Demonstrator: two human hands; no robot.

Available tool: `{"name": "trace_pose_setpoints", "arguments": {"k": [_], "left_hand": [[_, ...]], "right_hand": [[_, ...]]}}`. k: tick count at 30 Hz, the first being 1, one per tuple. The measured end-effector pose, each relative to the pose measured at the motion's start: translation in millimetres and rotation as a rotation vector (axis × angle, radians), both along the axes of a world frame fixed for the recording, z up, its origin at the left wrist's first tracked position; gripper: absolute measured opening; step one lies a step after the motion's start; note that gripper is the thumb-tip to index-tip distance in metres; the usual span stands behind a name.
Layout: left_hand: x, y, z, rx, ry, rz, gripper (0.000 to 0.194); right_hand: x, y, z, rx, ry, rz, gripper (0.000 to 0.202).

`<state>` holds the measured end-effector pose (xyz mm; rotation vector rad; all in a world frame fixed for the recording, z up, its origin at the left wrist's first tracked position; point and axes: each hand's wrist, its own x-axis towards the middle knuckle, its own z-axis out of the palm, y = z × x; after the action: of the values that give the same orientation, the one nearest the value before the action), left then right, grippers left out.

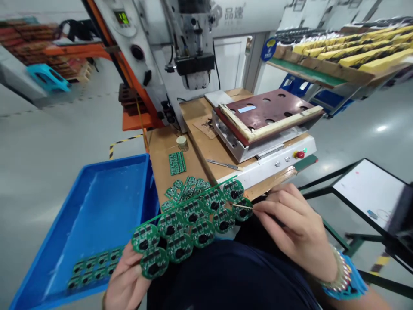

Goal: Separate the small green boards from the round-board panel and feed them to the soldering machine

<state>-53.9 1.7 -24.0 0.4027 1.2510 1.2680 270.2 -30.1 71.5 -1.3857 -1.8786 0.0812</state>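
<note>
My left hand point(127, 280) is closed on the left end of a green circuit board panel point(184, 230), made of two rows of round boards, each with a black blob. The panel is held tilted above my lap. My right hand point(295, 228) pinches a thin wooden stick point(241, 206) between thumb and fingers. Its shaft lies across the round board at the panel's right end; whether the tip touches cannot be seen. Behind the panel, a pile of smaller green circuit boards point(189, 187) lies on the wooden bench point(158, 148), partly hidden by it.
A blue tray point(106, 189) at left holds another board panel point(97, 267). On the bench are a flat green board point(177, 163), a small round container point(182, 143) and tweezers point(224, 164). Beyond stands a machine point(195, 64) with a brown fixture plate point(271, 107) and a red button point(300, 154).
</note>
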Motion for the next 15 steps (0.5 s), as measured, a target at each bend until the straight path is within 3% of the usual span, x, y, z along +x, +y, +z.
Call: {"name": "trace_pose_setpoints", "arguments": {"k": [8,15], "left_hand": [[-0.5,-6.9,-1.3,0.021,-0.072,-0.123,0.030],[-8.0,-8.5,-6.5,0.060,-0.067,-0.150,0.029]], "right_hand": [[-11.3,3.6,-4.3,-0.005,-0.024,0.067,0.015],[-16.2,4.0,-6.3,-0.032,-0.066,0.088,0.014]]}}
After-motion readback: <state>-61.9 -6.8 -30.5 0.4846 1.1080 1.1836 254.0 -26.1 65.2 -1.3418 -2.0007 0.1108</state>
